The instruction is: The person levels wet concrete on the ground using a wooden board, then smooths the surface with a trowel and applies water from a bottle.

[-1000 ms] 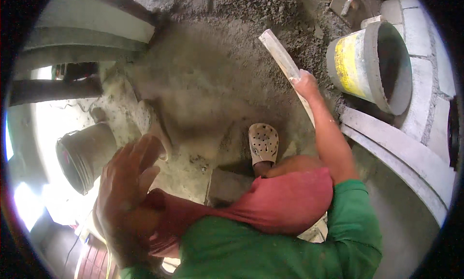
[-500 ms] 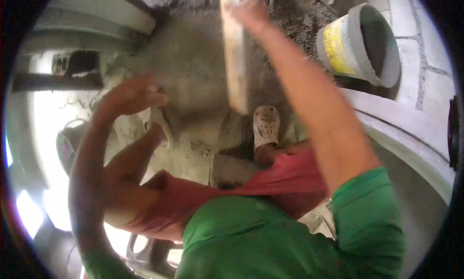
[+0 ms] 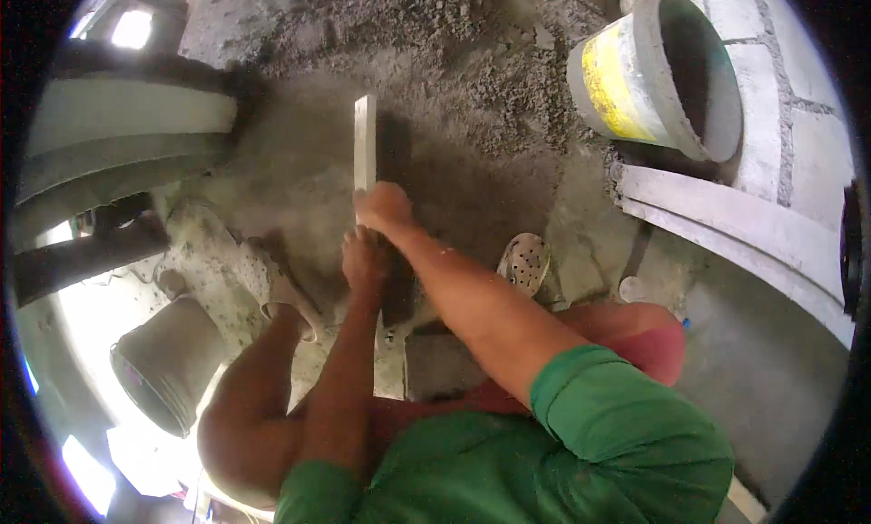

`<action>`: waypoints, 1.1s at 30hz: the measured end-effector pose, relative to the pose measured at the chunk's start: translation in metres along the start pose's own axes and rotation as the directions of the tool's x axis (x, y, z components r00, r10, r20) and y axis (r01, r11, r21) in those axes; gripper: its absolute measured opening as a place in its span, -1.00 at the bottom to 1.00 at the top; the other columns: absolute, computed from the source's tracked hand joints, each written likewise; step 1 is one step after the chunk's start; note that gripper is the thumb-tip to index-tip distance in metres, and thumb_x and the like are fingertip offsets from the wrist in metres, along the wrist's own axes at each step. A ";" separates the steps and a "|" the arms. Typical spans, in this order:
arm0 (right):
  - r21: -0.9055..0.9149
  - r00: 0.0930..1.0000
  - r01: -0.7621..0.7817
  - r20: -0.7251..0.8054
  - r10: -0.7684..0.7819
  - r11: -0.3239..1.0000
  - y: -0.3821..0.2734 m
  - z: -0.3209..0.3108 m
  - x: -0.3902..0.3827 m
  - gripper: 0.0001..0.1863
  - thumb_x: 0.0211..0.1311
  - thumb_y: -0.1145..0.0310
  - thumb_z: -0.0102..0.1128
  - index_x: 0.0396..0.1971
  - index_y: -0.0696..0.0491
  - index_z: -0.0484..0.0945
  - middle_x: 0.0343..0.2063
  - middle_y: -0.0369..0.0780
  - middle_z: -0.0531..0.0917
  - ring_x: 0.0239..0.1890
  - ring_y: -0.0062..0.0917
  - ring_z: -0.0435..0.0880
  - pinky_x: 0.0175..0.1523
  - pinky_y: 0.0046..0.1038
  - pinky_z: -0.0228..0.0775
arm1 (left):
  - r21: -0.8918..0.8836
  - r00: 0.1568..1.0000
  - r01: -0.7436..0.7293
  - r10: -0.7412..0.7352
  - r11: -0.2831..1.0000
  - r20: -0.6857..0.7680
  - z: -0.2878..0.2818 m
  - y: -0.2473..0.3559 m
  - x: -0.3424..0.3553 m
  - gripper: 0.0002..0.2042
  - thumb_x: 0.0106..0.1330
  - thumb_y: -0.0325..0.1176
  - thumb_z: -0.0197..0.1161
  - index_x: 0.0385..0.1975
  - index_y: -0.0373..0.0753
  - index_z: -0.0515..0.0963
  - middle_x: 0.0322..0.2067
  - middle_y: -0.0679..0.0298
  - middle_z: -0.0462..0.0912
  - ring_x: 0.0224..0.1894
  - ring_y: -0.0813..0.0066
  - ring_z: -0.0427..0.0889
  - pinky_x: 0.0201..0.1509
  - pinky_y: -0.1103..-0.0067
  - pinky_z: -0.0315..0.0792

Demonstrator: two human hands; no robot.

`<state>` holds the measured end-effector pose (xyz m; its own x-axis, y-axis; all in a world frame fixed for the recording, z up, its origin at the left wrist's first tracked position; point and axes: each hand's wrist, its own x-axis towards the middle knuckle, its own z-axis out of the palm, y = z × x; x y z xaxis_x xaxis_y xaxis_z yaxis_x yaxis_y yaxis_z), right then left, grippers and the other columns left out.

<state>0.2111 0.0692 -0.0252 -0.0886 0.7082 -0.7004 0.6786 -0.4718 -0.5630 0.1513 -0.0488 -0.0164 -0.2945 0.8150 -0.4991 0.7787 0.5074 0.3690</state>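
A long, narrow, pale wooden board (image 3: pixel 364 143) stands out ahead of my fists over a smooth, damp grey surface (image 3: pixel 295 161). My right hand (image 3: pixel 386 208) is closed around it. Just nearer to me, my left hand (image 3: pixel 363 259) is also closed on the board, close against the right one. My hands and forearms hide the board's near end. Loose, crumbly grey mortar (image 3: pixel 472 79) lies beyond and to the right of the board's far end.
A grey bucket with a yellow patch (image 3: pixel 608 79) lies tilted at the far right, beside a block wall (image 3: pixel 807 52) and a pale ledge (image 3: pixel 726 211). Another bucket (image 3: pixel 172 365) is at the left. My perforated clog (image 3: pixel 523 263) rests right of my hands.
My right hand has drawn the board back toward me and to the left. My left hand, free and apart before, has come across to grip it. The view has shifted.
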 end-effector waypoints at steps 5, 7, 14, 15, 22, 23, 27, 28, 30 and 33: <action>-0.091 0.993 -0.112 -0.032 0.110 0.990 0.020 -0.061 0.001 -0.45 0.07 -0.06 0.17 -0.30 0.20 0.67 -0.25 0.13 0.65 -0.10 0.03 0.63 0.00 -0.13 0.46 | -0.185 0.984 -0.178 0.174 0.966 -0.038 0.025 0.036 -0.001 -0.60 0.17 -0.44 0.15 0.03 -0.29 0.32 -0.11 -0.02 0.40 -0.06 -0.12 0.47 -0.17 0.18 0.48; -0.155 0.982 -0.163 -0.122 0.145 0.974 0.058 -0.095 0.008 -0.41 0.05 -0.11 0.19 -0.28 0.21 0.66 -0.22 0.13 0.65 -0.08 0.05 0.61 0.01 -0.14 0.46 | -0.079 0.979 -0.187 0.192 0.979 0.074 0.031 0.088 0.003 -0.69 0.16 -0.50 0.14 -0.08 -0.28 0.33 -0.13 0.00 0.39 -0.09 -0.08 0.52 -0.18 0.24 0.55; -0.271 0.973 -0.198 -0.171 0.155 0.942 0.042 -0.113 -0.005 -0.41 0.08 -0.13 0.14 -0.29 0.18 0.67 -0.27 0.10 0.66 -0.12 0.02 0.64 0.01 -0.13 0.46 | -0.120 0.951 -0.285 0.296 0.951 0.087 0.054 0.083 0.003 -0.56 0.09 -0.48 0.24 0.01 -0.30 0.34 -0.12 0.01 0.43 -0.10 -0.03 0.55 -0.12 0.24 0.57; -0.269 0.991 -0.079 -0.122 0.047 0.960 0.018 -0.093 -0.005 -0.45 0.09 -0.10 0.13 -0.29 0.16 0.68 -0.30 0.09 0.67 -0.14 0.01 0.65 -0.01 -0.12 0.47 | -0.079 0.911 -0.355 0.325 0.932 -0.253 0.062 0.053 0.004 -0.54 0.11 -0.44 0.24 0.05 -0.29 0.34 -0.12 0.00 0.46 -0.10 -0.03 0.55 -0.12 0.23 0.56; -0.274 0.958 0.286 0.084 -0.274 0.918 -0.087 0.003 0.046 -0.65 -0.06 0.12 0.19 -0.36 0.05 0.72 -0.37 -0.01 0.70 -0.22 -0.14 0.70 -0.13 -0.19 0.52 | -0.189 0.955 0.004 -0.060 0.982 -0.289 0.004 -0.031 0.075 -0.41 0.14 -0.10 0.30 0.13 -0.23 0.35 -0.22 0.05 0.57 -0.18 -0.07 0.59 -0.18 0.19 0.51; -0.269 0.956 0.293 0.105 -0.275 0.917 -0.091 0.003 0.048 -0.65 -0.06 0.12 0.19 -0.36 0.05 0.72 -0.37 -0.01 0.70 -0.22 -0.14 0.70 -0.13 -0.19 0.52 | -0.182 0.927 -0.128 0.053 0.975 -0.371 0.000 -0.045 0.081 -0.38 0.13 -0.06 0.31 0.14 -0.25 0.34 -0.24 0.05 0.58 -0.21 -0.09 0.60 -0.19 0.19 0.51; -0.192 0.987 0.161 0.047 -0.155 0.968 -0.051 -0.025 0.047 -0.59 -0.05 0.04 0.18 -0.35 0.06 0.72 -0.37 -0.03 0.71 -0.27 -0.10 0.70 -0.12 -0.15 0.55 | -0.024 0.988 0.063 -0.066 0.998 -0.137 0.017 -0.007 0.067 -0.47 0.19 -0.20 0.24 0.10 -0.37 0.34 -0.23 -0.01 0.57 -0.28 -0.09 0.58 -0.23 0.21 0.51; -0.182 0.998 0.055 -0.020 -0.059 0.982 -0.023 -0.044 0.049 -0.55 -0.04 -0.01 0.18 -0.35 0.08 0.71 -0.36 0.00 0.70 -0.26 -0.07 0.70 -0.12 -0.16 0.54 | -0.014 0.998 0.005 -0.006 1.000 -0.063 0.024 0.026 0.060 -0.52 0.21 -0.28 0.21 0.08 -0.39 0.35 -0.21 -0.04 0.56 -0.29 -0.09 0.57 -0.23 0.23 0.51; -0.206 0.999 -0.011 -0.053 0.000 0.979 0.008 -0.074 0.042 -0.49 -0.03 -0.08 0.22 -0.28 0.09 0.70 -0.24 0.05 0.68 -0.13 -0.04 0.67 0.01 -0.17 0.50 | -0.093 0.882 -0.423 0.387 0.901 -0.268 0.041 0.043 0.039 -0.57 0.17 -0.44 0.13 0.07 -0.42 0.34 0.02 -0.15 0.41 -0.05 -0.13 0.48 -0.06 0.19 0.47; -0.177 0.981 -0.150 -0.146 0.125 0.973 0.047 -0.112 0.015 -0.43 0.04 -0.11 0.17 -0.25 0.14 0.69 -0.24 0.08 0.67 -0.11 -0.04 0.67 0.03 -0.15 0.48 | -0.256 0.963 -0.268 0.266 0.929 -0.043 0.063 0.086 0.021 -0.56 0.15 -0.50 0.09 0.07 -0.45 0.32 -0.03 -0.18 0.43 -0.03 -0.20 0.49 -0.03 0.11 0.46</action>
<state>0.3230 0.1169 -0.0130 0.1045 0.7127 -0.6936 0.8021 -0.4727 -0.3649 0.2466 -0.0059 -0.0442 -0.1001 0.9320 -0.3483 0.6603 0.3241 0.6775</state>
